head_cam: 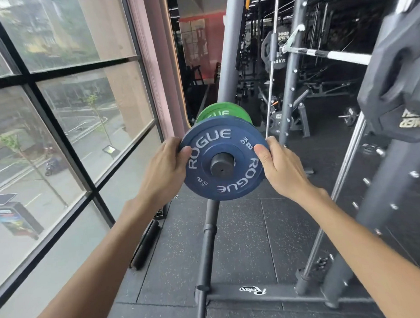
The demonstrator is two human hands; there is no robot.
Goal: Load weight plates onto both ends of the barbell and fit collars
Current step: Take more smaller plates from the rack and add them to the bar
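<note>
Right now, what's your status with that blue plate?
Left hand and right hand grip the blue plate by its rim. Plate on black peg, green plate behind. Nothing in front of it on the peg.

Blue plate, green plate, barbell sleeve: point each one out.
Blue plate (218, 145): head view, front face above the hub.
Green plate (222, 113): head view, upper face, behind the blue one.
Barbell sleeve (222, 165): head view, dark end face through the plate's hole.
</note>
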